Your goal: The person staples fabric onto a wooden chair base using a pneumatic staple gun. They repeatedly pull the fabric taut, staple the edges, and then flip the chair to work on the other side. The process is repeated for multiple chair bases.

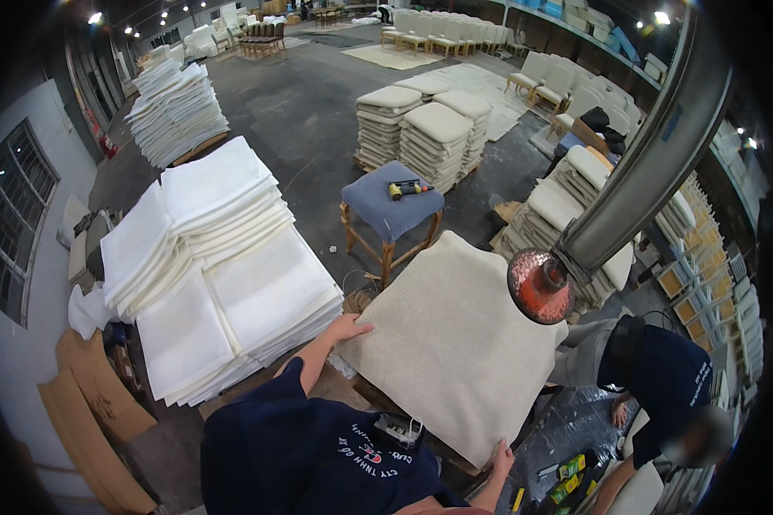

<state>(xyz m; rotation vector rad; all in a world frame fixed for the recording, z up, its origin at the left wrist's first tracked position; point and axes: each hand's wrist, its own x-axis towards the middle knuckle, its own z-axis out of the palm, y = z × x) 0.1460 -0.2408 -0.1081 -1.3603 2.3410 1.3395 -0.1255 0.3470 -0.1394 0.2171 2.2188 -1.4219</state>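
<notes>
Head view: a broad beige woven-fabric sheet [455, 343] lies directly in front of the person, draped over a support that is mostly hidden beneath it. The left hand [349, 327] is at the left corner of the sheet, thumb on the upper face and fingers closed on the edge; the fingertips underneath are hidden. The right hand [501, 458] is at the near right corner, thumb and fingers clamped on the edge.

Left of the sheet stands a layered stack of white rectangular padding sheets [270, 279], its right side near the left hand. Beyond the sheet stands a square stool with a blue padded seat and wooden legs [378, 215]; a yellow-and-black handheld tool [401, 190] rests on the seat. Farther back are piles of cream rounded-square cushions [435, 129]. A round red disc-shaped fixture [541, 287] sits at the lower end of a grey metal column [636, 172], in view over the sheet's far right part. At right, a co-worker in a dark blue shirt [666, 369] bends forward.
</notes>
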